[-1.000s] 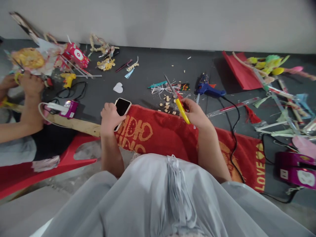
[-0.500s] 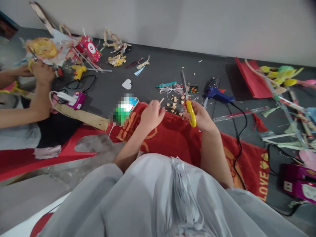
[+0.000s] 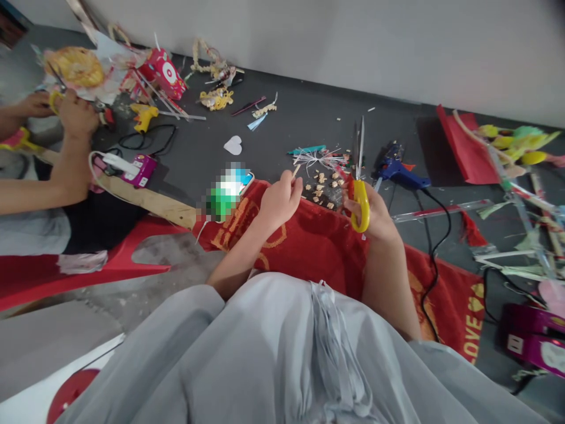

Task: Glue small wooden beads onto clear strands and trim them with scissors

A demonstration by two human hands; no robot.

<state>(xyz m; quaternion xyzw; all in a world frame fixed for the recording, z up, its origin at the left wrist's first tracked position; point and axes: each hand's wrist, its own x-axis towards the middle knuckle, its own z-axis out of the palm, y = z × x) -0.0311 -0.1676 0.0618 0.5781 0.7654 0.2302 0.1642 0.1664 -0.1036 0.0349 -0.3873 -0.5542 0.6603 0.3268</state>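
My left hand [image 3: 281, 201] pinches a short, thin pale strip [image 3: 295, 171] that sticks up from the fingertips. In my right hand [image 3: 375, 212] are scissors [image 3: 359, 171] with yellow and red handles, blades pointing away from me and slightly parted. The strip and the blades are apart. Between and beyond my hands, several small tan pieces [image 3: 318, 189] lie scattered on the dark table. Behind them is a bundle of thin white strands [image 3: 315, 157] with a teal strip [image 3: 306, 149]. A red towel [image 3: 318, 229] with yellow lettering lies under my forearms.
A blue glue gun [image 3: 404, 171] with a black cord lies right of the scissors. A phone [image 3: 229, 191] and a white paper heart [image 3: 233, 145] are to the left. At far left, a co-worker's hands [image 3: 77, 115] hold yellow-handled scissors. A purple box [image 3: 534, 338] stands at lower right.
The scissors have swung more upright, and their blades have parted a little. My left hand still pinches the pale strip. The whole view has shifted slightly.
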